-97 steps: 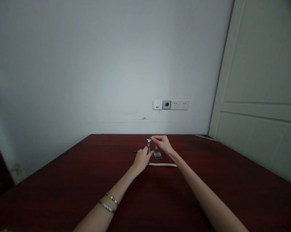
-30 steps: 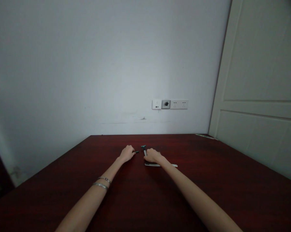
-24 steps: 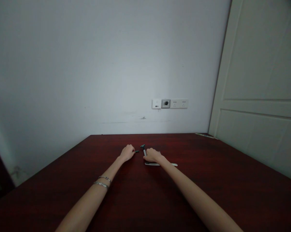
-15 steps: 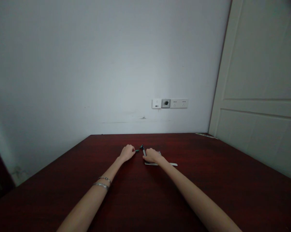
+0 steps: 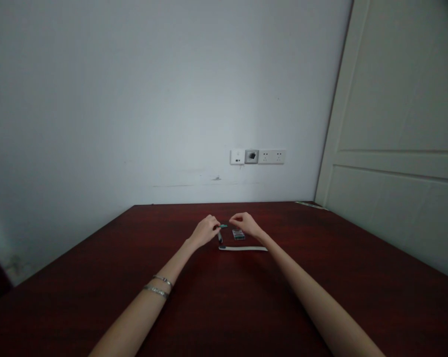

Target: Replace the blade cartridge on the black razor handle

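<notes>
Both my hands meet above the far middle of a dark red table (image 5: 224,307). My left hand (image 5: 205,231) is closed in a pinch on a small dark piece (image 5: 223,226) held just above the tabletop. My right hand (image 5: 245,224) hovers a little to the right of it with fingers curled, and I cannot make out anything in them. Below the hands a dark razor-like handle (image 5: 220,237) lies on the table. A small clear case (image 5: 238,234) sits under my right hand. A long white strip (image 5: 243,248) lies just in front.
A white wall stands behind the table with a row of sockets (image 5: 257,156). A cream door (image 5: 398,144) rises at the right. Two bracelets (image 5: 159,286) ring my left wrist.
Both hands have lifted off the table and drawn together. My right hand has let go of the handle, which now lies flat. My left hand has picked up the small dark piece.
</notes>
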`<state>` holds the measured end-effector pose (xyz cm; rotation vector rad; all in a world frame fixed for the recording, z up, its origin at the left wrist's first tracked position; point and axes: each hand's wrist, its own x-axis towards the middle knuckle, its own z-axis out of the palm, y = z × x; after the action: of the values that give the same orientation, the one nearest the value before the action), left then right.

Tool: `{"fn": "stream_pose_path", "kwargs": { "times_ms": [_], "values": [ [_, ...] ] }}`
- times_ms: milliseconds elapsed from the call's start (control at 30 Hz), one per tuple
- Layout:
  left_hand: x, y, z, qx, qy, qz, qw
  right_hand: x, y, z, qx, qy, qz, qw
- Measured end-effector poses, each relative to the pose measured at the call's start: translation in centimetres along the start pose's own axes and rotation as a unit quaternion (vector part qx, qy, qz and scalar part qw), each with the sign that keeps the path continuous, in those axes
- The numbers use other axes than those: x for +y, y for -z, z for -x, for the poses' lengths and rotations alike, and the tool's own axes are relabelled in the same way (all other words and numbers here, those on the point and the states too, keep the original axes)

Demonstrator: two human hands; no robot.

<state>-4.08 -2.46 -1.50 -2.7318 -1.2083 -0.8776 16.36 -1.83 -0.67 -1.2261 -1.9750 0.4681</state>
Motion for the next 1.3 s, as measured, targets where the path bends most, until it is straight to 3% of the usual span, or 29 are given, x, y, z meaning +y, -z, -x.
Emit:
{"fn": "stream_pose_path", "kwargs": {
  "times_ms": [333, 833, 1067, 1300],
  "values": [
    [2.2, -1.0, -0.5, 0.007, -0.056, 0.003, 0.998, 0.9, 0.6, 0.9, -0.036, -0.033, -0.060, 0.997],
    [2.4, -1.1, 0.2, 0.019, 0.021, 0.050, 0.998, 1.2, 0.0, 0.7, -0.043, -0.077, -0.094, 0.992],
    [2.1, -0.3, -0.2, 0.057, 0.117, 0.144, 0.981, 0.5, 0.6, 0.7, -0.029, -0.032, -0.064, 0.997],
    [1.8, -0.8, -0.5, 0.042, 0.107, 0.254, 0.960, -1.3, 0.8, 1.1, -0.050, 0.051, -0.022, 0.997]
  ]
}}
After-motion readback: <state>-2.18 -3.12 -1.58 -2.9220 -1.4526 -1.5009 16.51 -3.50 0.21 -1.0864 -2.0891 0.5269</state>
